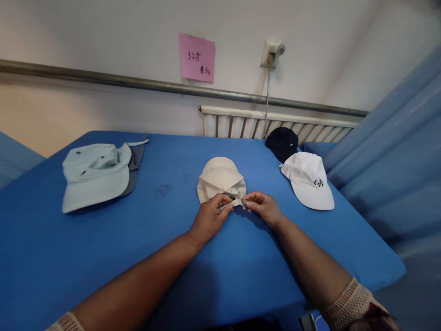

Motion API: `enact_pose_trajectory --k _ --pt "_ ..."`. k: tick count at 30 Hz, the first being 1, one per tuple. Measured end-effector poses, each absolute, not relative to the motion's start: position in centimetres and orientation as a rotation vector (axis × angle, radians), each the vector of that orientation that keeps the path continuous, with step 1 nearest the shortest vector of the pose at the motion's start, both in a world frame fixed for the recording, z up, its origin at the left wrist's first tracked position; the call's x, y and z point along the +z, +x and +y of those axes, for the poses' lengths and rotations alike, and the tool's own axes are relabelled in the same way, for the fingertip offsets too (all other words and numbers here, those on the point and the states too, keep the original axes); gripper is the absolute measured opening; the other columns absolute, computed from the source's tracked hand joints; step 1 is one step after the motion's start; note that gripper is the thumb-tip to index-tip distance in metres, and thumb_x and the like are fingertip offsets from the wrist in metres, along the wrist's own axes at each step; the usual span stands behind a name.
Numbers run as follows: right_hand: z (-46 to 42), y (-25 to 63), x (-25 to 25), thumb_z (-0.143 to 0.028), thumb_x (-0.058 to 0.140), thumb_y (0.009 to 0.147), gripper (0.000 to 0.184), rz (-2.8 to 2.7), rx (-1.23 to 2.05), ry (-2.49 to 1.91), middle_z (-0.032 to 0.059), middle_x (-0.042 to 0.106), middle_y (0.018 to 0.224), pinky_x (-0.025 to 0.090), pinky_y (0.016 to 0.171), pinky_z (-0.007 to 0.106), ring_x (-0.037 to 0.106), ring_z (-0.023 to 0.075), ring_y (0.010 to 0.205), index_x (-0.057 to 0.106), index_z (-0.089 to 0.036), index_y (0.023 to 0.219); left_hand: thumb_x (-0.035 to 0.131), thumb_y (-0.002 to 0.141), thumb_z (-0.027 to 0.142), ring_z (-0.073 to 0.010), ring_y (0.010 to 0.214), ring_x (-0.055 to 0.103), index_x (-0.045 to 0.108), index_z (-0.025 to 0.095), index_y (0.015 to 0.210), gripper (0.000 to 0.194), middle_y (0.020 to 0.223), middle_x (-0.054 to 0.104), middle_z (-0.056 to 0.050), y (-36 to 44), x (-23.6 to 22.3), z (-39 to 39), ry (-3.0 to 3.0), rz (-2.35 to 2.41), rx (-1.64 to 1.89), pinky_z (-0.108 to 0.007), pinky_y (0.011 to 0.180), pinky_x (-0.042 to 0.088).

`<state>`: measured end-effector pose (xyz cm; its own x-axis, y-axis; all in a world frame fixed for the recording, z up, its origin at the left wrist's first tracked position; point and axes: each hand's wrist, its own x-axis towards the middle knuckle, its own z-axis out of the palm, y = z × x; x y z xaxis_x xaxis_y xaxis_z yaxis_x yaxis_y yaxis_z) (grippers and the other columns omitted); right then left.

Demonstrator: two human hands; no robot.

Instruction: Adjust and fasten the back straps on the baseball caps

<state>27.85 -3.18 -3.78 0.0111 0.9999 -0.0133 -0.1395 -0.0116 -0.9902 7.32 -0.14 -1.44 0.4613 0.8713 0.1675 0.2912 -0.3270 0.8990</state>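
Two-handed, clamping fingers of left hand (pixel 209 219) and right hand (pixel 268 210) on near strap (pixel 237 202) of beige cap (pixel 220 175); likely handling light, soft, gripping best there.

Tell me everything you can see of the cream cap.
The cream cap looks like soft fabric, creased across its rounded body. It lies on the blue table, its narrow strap at the near side, pinched by the left hand and right hand. Whether the strap is fastened cannot be told.
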Motion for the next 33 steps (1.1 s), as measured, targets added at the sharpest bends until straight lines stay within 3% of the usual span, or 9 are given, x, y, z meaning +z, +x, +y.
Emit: enact_pose_trajectory --k 8,15,21,26,33 --pt "-3.6 27.3 -4.0 -0.030 0.086 0.061 0.035 -1.126 1.341 -1.004 0.0005 0.072 0.083 0.052 0.076 0.031 0.065 0.0132 0.075 0.071 -0.020 0.091 0.063 0.084 0.031 -0.0194 0.088 0.069 0.064 0.020 0.092 0.014 0.093 0.073 -0.004 7.8 -1.8 -0.3 1.768 0.957 0.867 -0.032 0.080 0.054" --pt "-3.9 26.8 -4.3 -0.035 0.082 0.065 0.032 -1.262 1.155 -1.087 -0.0030 0.065 0.068 0.049 0.060 0.025 0.059 0.0111 0.061 0.068 -0.020 0.090 0.065 0.081 0.034 -0.0174 0.080 0.069 0.061 0.019 0.090 0.018 0.087 0.072 -0.003 7.9 -2.0 0.1 1.575 0.917 0.851 -0.029 0.071 0.054" --pt "-4.1 26.4 -4.3 -0.033 0.079 0.070 0.023 -1.377 0.970 -1.192 0.0002 0.070 0.078 0.051 0.066 0.028 0.063 0.0145 0.068 0.070 -0.021 0.089 0.067 0.078 0.033 -0.0149 0.071 0.067 0.061 0.018 0.088 0.019 0.076 0.070 -0.001 8.2 -2.1 0.1 1.467 0.889 0.850 -0.027 0.068 0.053" --pt "-3.6 26.7 -4.0 -0.040 0.078 0.069 0.027 -1.113 1.082 -1.169 -0.0003 0.067 0.069 0.047 0.059 0.025 0.058 0.0122 0.060 0.071 -0.018 0.084 0.066 0.079 0.031 -0.0176 0.078 0.069 0.059 0.018 0.088 0.017 0.081 0.072 -0.004 8.3 -1.7 -0.1 1.432 0.907 0.860 -0.026 0.065 0.052" --pt "-3.1 27.8 -4.0 -0.046 0.082 0.066 0.035 -0.726 1.345 -1.069 -0.0015 0.061 0.066 0.039 0.050 0.021 0.051 0.0101 0.057 0.071 -0.018 0.084 0.064 0.082 0.028 -0.0157 0.070 0.068 0.058 0.018 0.086 0.011 0.071 0.070 0.000 8.7 -1.6 -0.2 1.485 0.977 0.893 -0.024 0.060 0.048"
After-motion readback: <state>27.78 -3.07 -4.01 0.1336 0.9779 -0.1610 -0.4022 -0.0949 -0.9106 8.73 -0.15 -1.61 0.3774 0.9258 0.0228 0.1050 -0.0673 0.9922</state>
